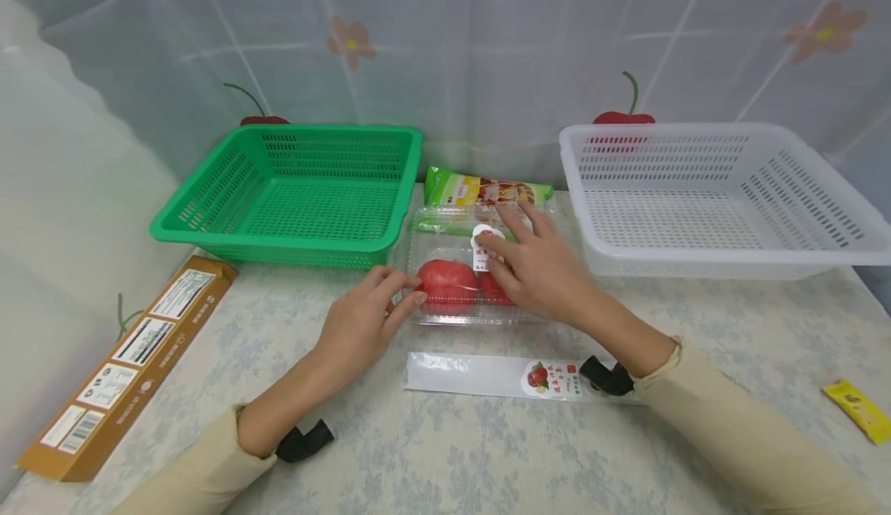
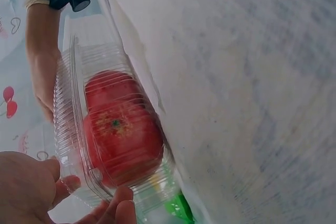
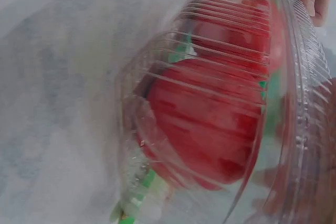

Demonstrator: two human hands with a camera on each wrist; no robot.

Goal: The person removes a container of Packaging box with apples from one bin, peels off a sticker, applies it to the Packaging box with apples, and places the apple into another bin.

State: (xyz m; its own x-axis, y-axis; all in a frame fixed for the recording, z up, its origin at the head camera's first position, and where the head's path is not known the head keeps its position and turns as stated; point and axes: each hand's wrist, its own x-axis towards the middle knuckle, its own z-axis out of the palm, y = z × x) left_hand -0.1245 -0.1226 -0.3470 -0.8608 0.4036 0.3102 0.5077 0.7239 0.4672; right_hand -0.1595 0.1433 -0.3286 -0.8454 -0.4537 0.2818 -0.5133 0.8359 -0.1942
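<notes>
Tomatoes in clamshell point(image 1: 473, 267), frame centre, between two hands.
Lower left: cardboard box point(image 1: 125, 360), flat on table point(image 1: 431, 453). Upper left: green basket point(image 1: 306, 190). Left hand point(image 1: 365, 322) pinches clamshell's left edge, apparently to steady it; right hand point(image 1: 539, 264) rests on lid, fingers spread over label, likely pressing it down. Behind clamshell: green packet point(image 1: 480, 188). Before it: paper sleeve point(image 1: 487, 376), lying flat. Upper right: white basket point(image 1: 717, 190). Lower right edge: yellow sachet point(image 1: 859, 410). Left wrist view shows a tomato's point(image 2: 123, 140) stem scar and fingertips point(image 2: 118, 208) on the rim, hidden from head view; right wrist view shows ribbed shell wall point(image 3: 210, 103) close, blurred.
</notes>
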